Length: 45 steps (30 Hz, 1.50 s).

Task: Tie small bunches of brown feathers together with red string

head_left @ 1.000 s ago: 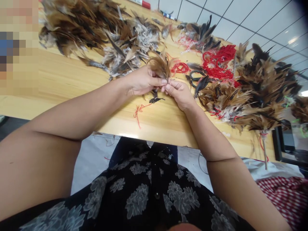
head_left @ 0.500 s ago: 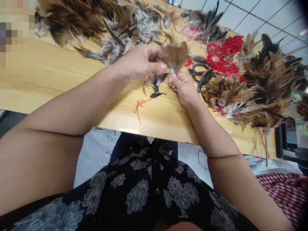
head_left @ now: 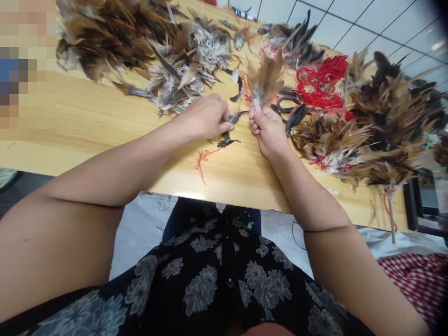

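Your right hand point(head_left: 269, 127) is closed on the base of a brown feather bunch point(head_left: 266, 80), thumb pressed over the pale quill ends, the feathers fanning upward above your fist. Your left hand point(head_left: 213, 116) is beside it, apart from the bunch, with its fingers curled downward next to some small dark feathers point(head_left: 228, 143) on the table point(head_left: 94, 116); you can't tell from here whether it pinches one. Just below those feathers lies a thin red thread point(head_left: 200, 161), loosely tangled. Past your right hand are black scissor handles point(head_left: 289, 103), partly covered by dark plumes, and a heap of red yarn point(head_left: 324, 86). Farther right spreads a large mass of brown and black feathers point(head_left: 388, 112); a big brown feather pile point(head_left: 115, 42) fills the far left.
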Motion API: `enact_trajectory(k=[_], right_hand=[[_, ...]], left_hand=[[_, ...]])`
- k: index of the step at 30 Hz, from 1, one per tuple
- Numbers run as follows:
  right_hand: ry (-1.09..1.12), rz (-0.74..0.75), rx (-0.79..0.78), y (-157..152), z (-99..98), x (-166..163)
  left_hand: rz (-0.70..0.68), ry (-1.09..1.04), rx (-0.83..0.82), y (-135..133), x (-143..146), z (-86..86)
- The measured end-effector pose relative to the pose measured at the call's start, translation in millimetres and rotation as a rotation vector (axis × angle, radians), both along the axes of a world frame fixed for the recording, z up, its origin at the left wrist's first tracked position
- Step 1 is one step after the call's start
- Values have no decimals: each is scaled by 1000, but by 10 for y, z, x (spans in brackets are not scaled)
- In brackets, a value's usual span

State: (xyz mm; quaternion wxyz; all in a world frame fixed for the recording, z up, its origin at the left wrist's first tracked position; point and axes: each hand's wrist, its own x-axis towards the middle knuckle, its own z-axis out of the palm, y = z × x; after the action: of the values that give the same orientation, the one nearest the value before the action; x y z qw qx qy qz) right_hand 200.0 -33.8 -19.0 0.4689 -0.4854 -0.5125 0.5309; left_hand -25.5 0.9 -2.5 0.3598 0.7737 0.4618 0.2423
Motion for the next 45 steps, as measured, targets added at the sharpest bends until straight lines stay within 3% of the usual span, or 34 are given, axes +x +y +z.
enact_trajectory(k=[3, 7, 10, 15, 23, 29, 32, 37, 45], right_hand=[[-14, -18, -9, -20, 27, -32], [8, -16, 4, -37, 25, -54], [-8, -25, 2, -46, 29, -68], [-26, -59, -31, -69, 84, -96], [-24, -75, -68, -90, 134, -121], [-49, -31, -24, -79, 101, -97], [-63, -26, -8, -81, 83, -89], [-73, -39, 6, -104, 105, -115], [-100, 22, 1, -115, 173, -150]], left_hand=[[-30, 10, 8, 47, -27, -36], [-3, -18, 14, 34, -87, 74], [55, -137, 7, 6, -116, 147], [65, -345, -50, 64, -165, 105], [24, -249, -39, 91, -166, 111], [143, -343, 194, 47, -161, 194], [157, -469, 103, -19, -102, 258], [43, -611, -113, -104, 61, 235], [5, -616, -158, -150, 185, 177]])
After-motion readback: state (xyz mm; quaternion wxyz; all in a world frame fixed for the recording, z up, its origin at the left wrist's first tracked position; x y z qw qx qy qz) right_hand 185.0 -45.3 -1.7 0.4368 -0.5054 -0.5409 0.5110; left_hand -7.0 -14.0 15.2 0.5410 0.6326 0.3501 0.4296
